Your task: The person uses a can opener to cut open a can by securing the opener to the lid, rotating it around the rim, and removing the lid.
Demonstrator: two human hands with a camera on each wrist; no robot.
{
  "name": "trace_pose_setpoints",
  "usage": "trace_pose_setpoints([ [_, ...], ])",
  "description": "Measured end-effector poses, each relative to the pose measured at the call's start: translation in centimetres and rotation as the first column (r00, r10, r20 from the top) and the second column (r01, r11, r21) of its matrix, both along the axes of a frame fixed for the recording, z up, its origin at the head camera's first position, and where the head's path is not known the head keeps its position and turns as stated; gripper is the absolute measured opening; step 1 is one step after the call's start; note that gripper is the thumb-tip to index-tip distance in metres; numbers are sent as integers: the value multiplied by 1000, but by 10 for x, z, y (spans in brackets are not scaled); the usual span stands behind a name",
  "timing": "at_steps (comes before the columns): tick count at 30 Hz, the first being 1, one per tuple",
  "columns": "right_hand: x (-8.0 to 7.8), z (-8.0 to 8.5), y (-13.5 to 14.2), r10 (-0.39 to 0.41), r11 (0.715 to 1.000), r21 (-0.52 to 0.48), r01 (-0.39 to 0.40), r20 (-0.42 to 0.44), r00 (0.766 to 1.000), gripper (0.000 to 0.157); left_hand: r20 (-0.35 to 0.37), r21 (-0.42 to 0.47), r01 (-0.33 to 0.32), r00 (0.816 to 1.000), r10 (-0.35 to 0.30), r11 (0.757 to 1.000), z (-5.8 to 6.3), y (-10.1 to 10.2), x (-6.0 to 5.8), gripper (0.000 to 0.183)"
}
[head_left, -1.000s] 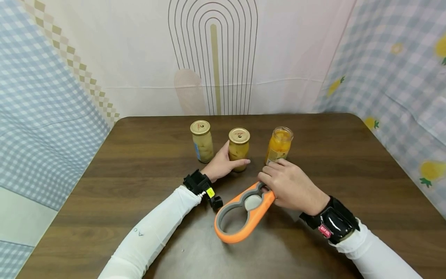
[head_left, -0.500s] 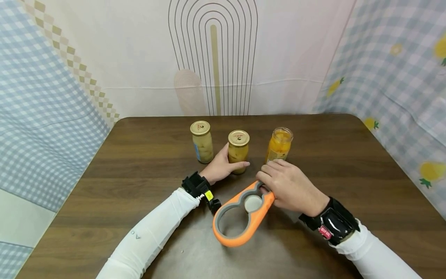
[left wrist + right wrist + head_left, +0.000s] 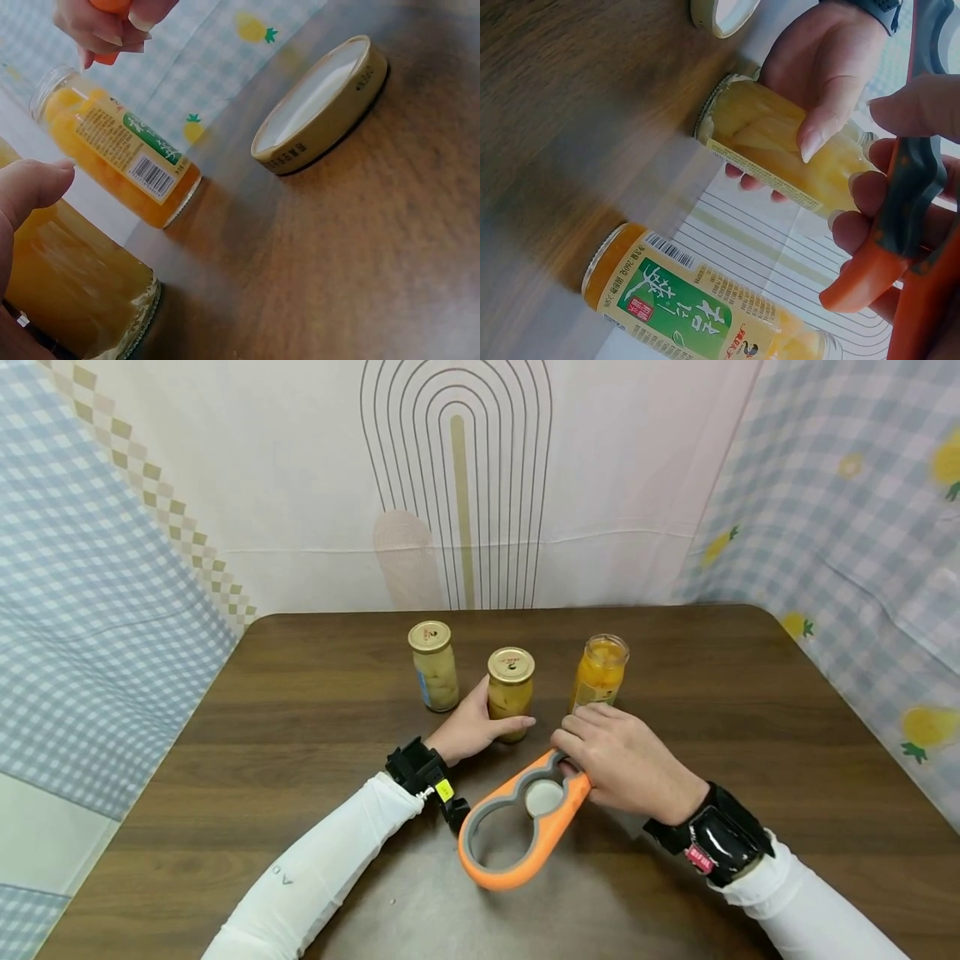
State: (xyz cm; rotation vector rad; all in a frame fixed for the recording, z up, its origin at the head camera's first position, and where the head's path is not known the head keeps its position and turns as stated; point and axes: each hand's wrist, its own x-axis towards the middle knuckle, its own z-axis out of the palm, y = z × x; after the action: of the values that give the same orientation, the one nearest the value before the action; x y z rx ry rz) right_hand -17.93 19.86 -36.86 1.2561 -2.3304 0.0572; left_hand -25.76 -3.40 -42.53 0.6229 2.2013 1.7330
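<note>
My left hand grips a capped jar of pale yellow fruit, thumb across its front and fingers round the far side. In my right hand is an orange and grey jar opener, held by one end with its ringed end pointing toward me. A loose gold lid lies on the table, white inside facing up; the head view shows it through the opener. Just beyond my right hand stands a lidless jar of orange fruit, label and barcode visible in the left wrist view.
Another capped jar of pale fruit stands at the back left, beyond my left hand. The brown wooden table ends at a white patterned cloth, with checked cloth hanging on both sides.
My left hand has drawn the capped yellow fruit jar slightly toward me. The right hand and the opener stay almost where they were.
</note>
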Motion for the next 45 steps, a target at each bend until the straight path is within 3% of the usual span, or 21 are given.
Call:
trace_pose_setpoints([
  [25,3,4,-3,17,1000,-16,-18,-30,999,14,-55,-91,11,998,-16,996,0,-16,23,68],
  [34,6,7,-6,24,998,-65,-23,11,1000,10,-82,-86,39,996,-46,996,-3,-25,35,68],
  [45,10,11,-9,50,991,-122,-49,7,999,10,-55,-82,95,993,-100,992,-3,-34,52,71],
])
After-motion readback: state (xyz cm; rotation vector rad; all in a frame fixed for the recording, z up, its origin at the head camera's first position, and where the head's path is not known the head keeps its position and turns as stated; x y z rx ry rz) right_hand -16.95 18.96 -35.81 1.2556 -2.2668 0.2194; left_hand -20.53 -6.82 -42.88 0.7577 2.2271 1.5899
